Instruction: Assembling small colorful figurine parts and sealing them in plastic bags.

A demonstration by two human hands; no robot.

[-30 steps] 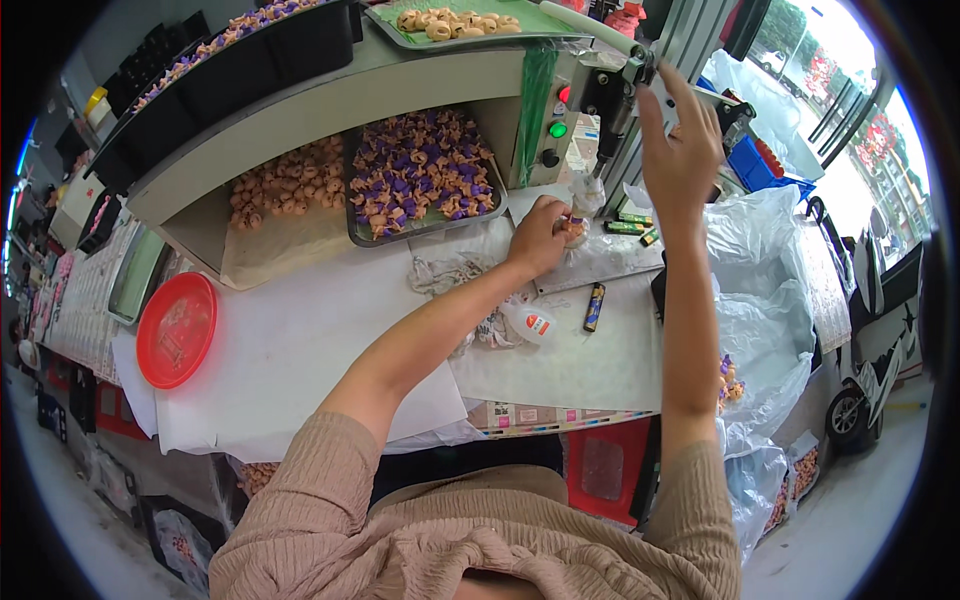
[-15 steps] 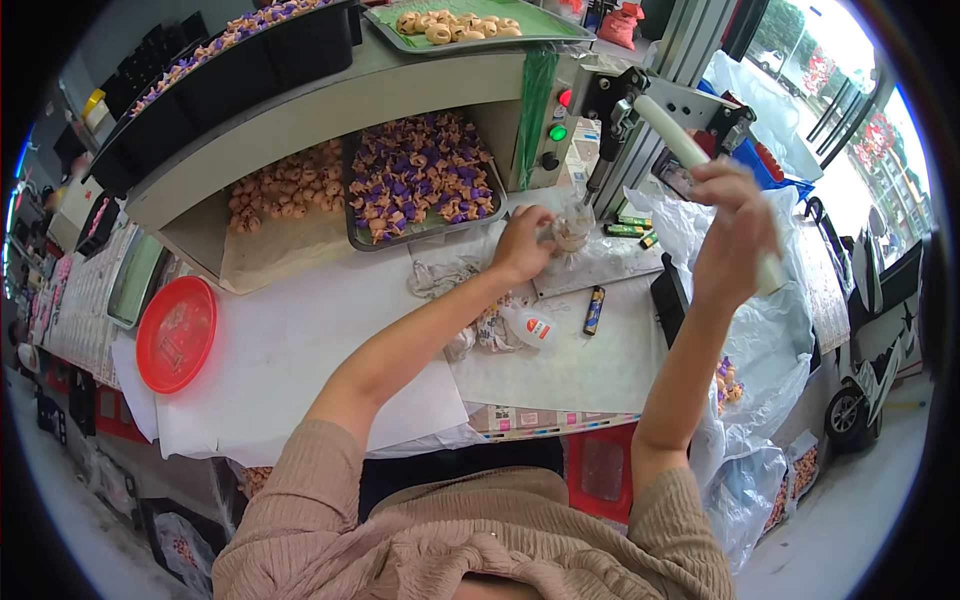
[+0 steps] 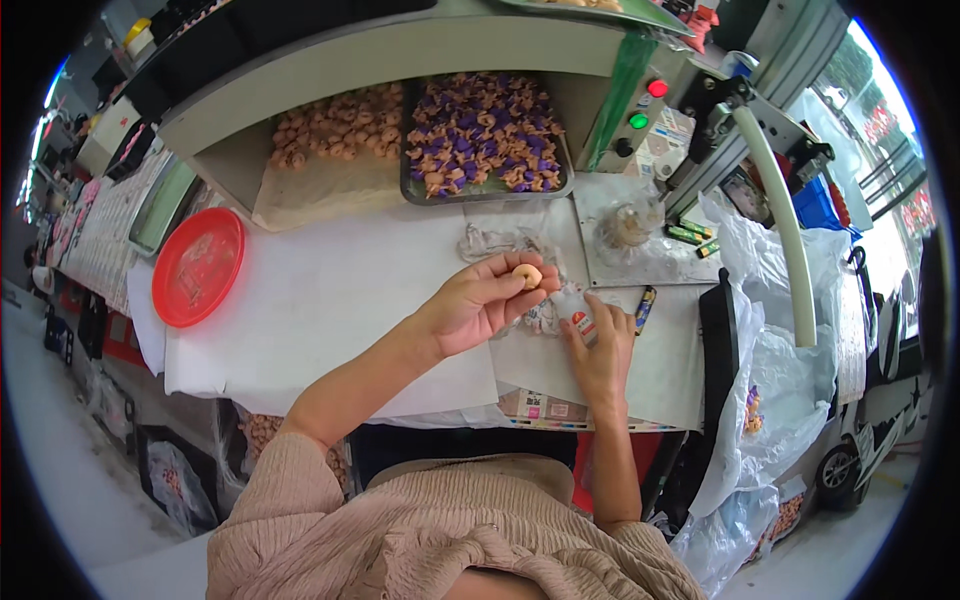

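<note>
My left hand [image 3: 480,305] pinches a small beige, rounded plastic piece [image 3: 527,277] with a hole in it, between thumb and fingertips above the white-papered table. To its right, my right hand [image 3: 602,355] has its thumb and fingers around a small white squeeze bottle [image 3: 580,318] with a red-and-white label, which lies on the table. A crumpled whitish cloth [image 3: 495,243] is beyond my left hand. Under the press stands a clear, rounded mould [image 3: 630,228] on a metal plate [image 3: 655,268]; neither hand touches it. The press's long pale lever [image 3: 785,220] hangs free.
A tray [image 3: 405,190] of purple-and-beige pieces sits under the shelf, beside a heap of beige parts [image 3: 335,130]. A red round plate [image 3: 200,268] lies at left. Dark batteries [image 3: 645,310] lie near the press; a plastic-lined bin [image 3: 715,330] stands at right.
My right hand has let go of the press lever and come down to the bottle. My left hand has drawn back from the mould and now holds the beige piece. The view has shifted.
</note>
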